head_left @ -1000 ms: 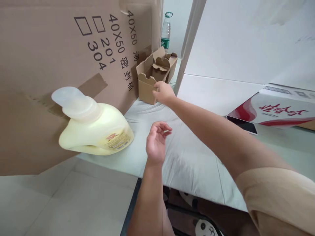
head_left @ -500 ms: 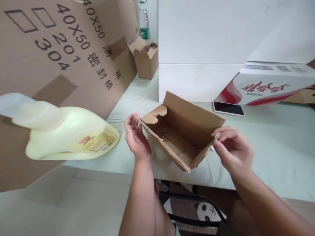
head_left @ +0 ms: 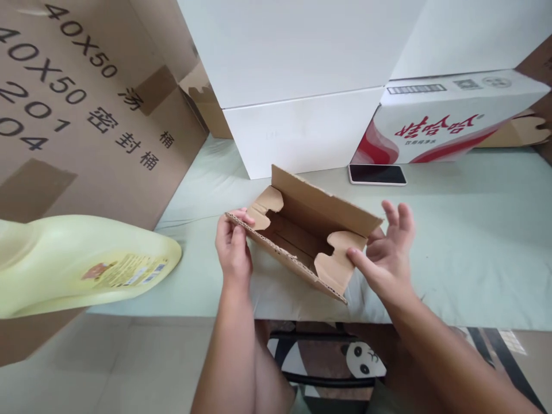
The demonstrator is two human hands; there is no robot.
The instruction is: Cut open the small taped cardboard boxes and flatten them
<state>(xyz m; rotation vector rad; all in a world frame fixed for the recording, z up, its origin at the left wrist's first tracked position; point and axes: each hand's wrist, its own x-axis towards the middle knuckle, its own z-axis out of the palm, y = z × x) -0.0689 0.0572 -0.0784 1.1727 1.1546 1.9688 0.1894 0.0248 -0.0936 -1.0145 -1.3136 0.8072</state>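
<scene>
A small brown cardboard box (head_left: 297,261) tilts between my hands above the green-clothed table, its top uncovered and its inside in view. Both short end flaps, the left flap (head_left: 263,208) and the right flap (head_left: 340,261), lean inward. My left hand (head_left: 235,247) is closed on the left front corner, thumb on the near wall and fingers over the edge. At the other end, the thumb of my right hand (head_left: 390,253) presses on the right flap. Its other fingers are spread and stretched upward beside the back corner.
On the left stand a pale yellow jug (head_left: 90,261) and a large printed carton (head_left: 107,103). White boxes (head_left: 302,126) rise behind my work, beside a red-and-white carton (head_left: 431,126). A phone (head_left: 377,174) lies before them on the green cloth (head_left: 466,247). Another small brown box (head_left: 213,112) is partly hidden.
The right end flap has folded inward under my right thumb, and my right fingers have spread away from the edge. My left hand keeps its corner. The view has shifted right.
</scene>
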